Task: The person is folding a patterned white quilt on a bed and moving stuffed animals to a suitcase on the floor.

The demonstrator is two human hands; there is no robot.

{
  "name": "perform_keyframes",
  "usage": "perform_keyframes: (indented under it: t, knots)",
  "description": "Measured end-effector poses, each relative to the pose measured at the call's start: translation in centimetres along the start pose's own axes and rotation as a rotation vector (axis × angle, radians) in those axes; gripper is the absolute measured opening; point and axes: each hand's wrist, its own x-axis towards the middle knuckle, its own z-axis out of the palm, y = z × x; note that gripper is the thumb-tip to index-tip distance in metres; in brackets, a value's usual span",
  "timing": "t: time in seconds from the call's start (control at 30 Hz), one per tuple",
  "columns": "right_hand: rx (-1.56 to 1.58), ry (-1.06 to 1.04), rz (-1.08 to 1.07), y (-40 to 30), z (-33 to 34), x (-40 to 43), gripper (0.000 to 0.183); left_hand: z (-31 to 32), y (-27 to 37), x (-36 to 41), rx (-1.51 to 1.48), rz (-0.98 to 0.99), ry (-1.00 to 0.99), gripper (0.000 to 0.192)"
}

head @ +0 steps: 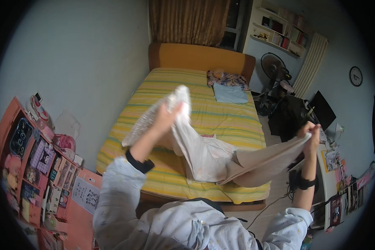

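A pale cloth, perhaps a garment [203,159], hangs stretched between my two hands above the near half of the bed [162,187]. My left hand [166,116], blurred, grips it near one end, where a whitish bunch sticks up past the fingers and a flap drapes to the left. At the other end, raised on the right, my right hand [311,137] pinches a corner of the same cloth. Its middle sags in loose folds, with a faintly patterned patch showing. Whether its lowest part touches the yellow striped sheet [175,81] cannot be told.
On the far right of the bed lie a folded light blue cloth [230,93] and a patterned pillow [229,78]. A pink shelf unit [76,215] full of small items stands left. To the right are a standing fan [272,67], a desk [325,178] and a floor cable [265,206].
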Motion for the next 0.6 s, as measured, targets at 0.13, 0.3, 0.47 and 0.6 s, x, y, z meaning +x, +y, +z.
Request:
perform_keyframes:
  t: [0.13,0.3,0.47,0.6]
  knots:
    - [0.083,-0.326,-0.075,-0.1,9.9,-0.6,0.07,8.4,1.5,-5.8,-0.27,0.056,-0.282,0.032]
    - [-0.077,-0.251,-0.164,2.0,19.6,-1.6,0.047,12.6,2.6,-9.3,-0.382,0.029,-0.278,0.031]
    - [0.13,-0.083,-0.04,2.6,20.6,-3.7,0.046,11.9,1.5,-10.9,-0.181,0.01,-0.3,0.031]
    - [0.229,-0.077,0.062,1.0,20.6,-4.2,0.047,11.7,1.3,-10.3,0.005,0.038,-0.255,0.03]
